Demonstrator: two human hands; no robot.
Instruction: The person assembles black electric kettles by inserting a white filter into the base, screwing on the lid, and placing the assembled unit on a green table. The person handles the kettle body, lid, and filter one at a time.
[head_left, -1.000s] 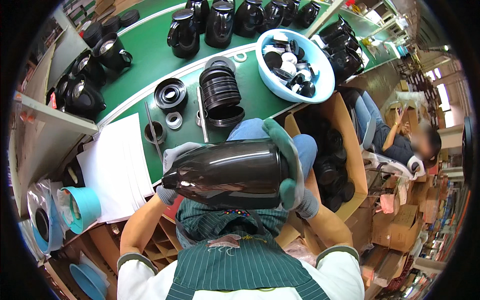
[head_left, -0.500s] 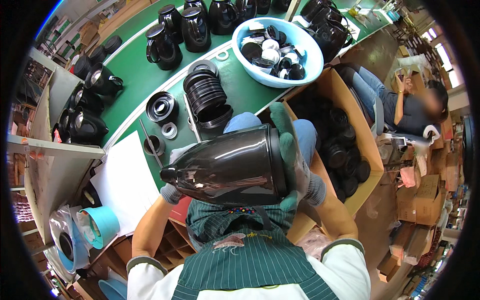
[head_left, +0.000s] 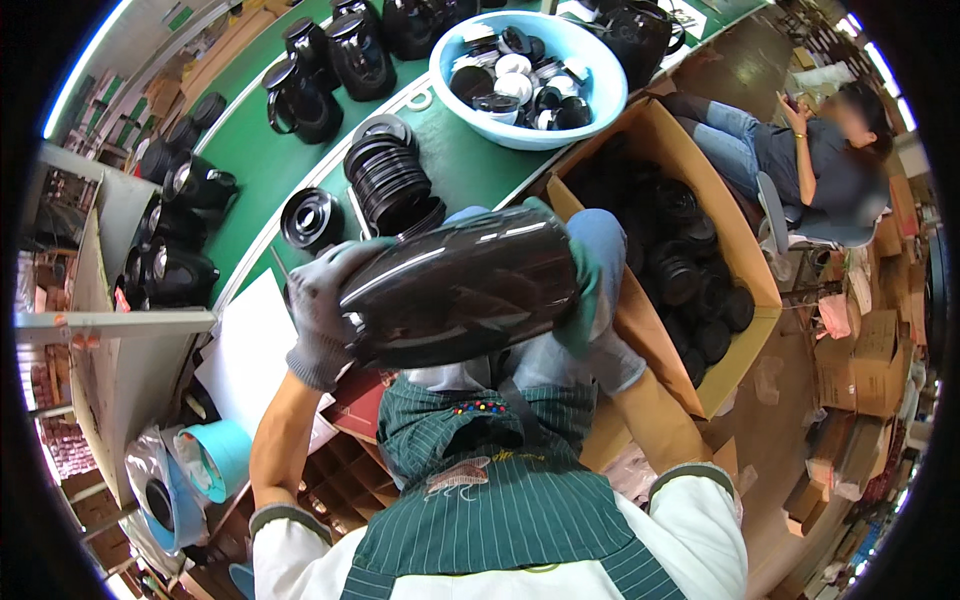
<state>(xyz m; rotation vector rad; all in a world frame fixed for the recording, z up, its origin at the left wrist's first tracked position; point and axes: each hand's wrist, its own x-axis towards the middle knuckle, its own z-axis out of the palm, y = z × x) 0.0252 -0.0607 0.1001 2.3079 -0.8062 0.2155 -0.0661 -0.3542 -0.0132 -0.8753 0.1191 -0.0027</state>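
Observation:
Above my lap a glossy black vacuum jug (head_left: 460, 285) lies sideways between my two gloved hands. My left hand (head_left: 325, 305), in a grey glove, closes around its left end. My right hand (head_left: 592, 290), in a green and grey glove, grips its right end, with some of the fingers hidden behind the jug. Just beyond, on the green bench, a row of stacked black rings (head_left: 390, 180) leans over. Beside it sits a round black part (head_left: 311, 219) with a stepped centre.
A light blue basin (head_left: 470, 115) of small black and white parts stands on the bench. Several black jugs (head_left: 300, 100) stand at the back left. An open carton (head_left: 745, 370) of black round parts is at my right. A seated person (head_left: 800, 160) is farther right.
The jug has turned, so its spout no longer shows. My left hand has come into view around its left end. My head view has shifted slightly.

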